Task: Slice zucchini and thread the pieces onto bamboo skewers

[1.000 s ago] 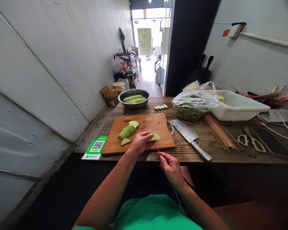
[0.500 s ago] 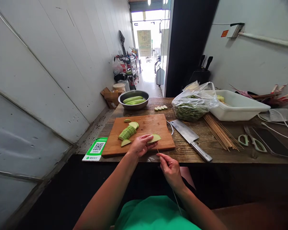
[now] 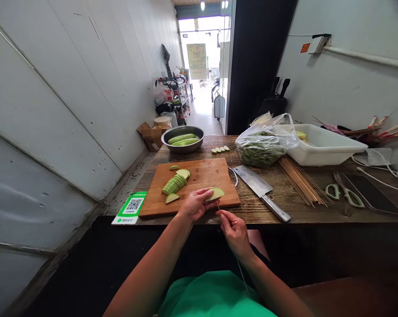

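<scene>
Between the thumb and fingers of my left hand (image 3: 196,204) is a pale green half-round zucchini slice (image 3: 216,193), held over the front edge of the wooden cutting board (image 3: 208,171). My right hand (image 3: 234,232) pinches a thin wooden skewer (image 3: 218,206) just below the slice. The skewer's tip is at the slice's lower edge; I cannot tell how far it goes in. On the board's left lie a row of cut zucchini slices (image 3: 174,184) and a few loose pieces. A cleaver (image 3: 256,184) rests to the right of the board.
Behind the board stand a metal bowl (image 3: 165,141) with whole zucchinis and a short row of skewered slices (image 3: 220,149). To the right are a plastic bag of green vegetables (image 3: 265,145), a white tub (image 3: 331,154), a bundle of skewers (image 3: 301,180), scissors (image 3: 347,193) and a QR-code card (image 3: 131,209).
The camera view has shifted slightly. My left hand and the zucchini slice have moved a little to the right and down relative to the board; both grips are unchanged.
</scene>
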`<state>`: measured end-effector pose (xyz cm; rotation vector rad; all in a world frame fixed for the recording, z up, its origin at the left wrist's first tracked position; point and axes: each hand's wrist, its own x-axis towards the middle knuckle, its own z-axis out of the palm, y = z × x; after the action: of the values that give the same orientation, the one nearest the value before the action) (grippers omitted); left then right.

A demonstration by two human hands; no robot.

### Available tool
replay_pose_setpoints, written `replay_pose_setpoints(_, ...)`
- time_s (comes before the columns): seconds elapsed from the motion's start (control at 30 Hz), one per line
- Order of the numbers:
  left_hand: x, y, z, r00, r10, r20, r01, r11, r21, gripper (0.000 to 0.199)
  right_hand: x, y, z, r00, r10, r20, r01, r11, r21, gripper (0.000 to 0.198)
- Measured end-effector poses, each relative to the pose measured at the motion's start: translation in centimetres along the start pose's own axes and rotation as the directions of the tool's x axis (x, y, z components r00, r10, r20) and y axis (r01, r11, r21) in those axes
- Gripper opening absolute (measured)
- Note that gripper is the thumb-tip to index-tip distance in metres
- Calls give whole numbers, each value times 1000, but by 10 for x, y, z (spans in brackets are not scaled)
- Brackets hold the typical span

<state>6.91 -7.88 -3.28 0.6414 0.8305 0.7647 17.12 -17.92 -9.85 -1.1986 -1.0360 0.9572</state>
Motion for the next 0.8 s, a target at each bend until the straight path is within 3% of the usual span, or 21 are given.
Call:
replay_pose_setpoints(0.17,-4,-1,4,999,35,33,-34,999,-19,17,1,-5,0,1000,-14,5,14,1000,4,33)
replay_pose_setpoints(0.5,-13,-13,24,975,219,-38,-222,961,-165,13,-5,-15,5,999,-40,29,40,999,8,32)
replay_pose_setpoints(0.8,-23,-13,30,982,178,-63,-185,974,-132,14,-9,-19,8,996,-89,-25,88,995,-42,31)
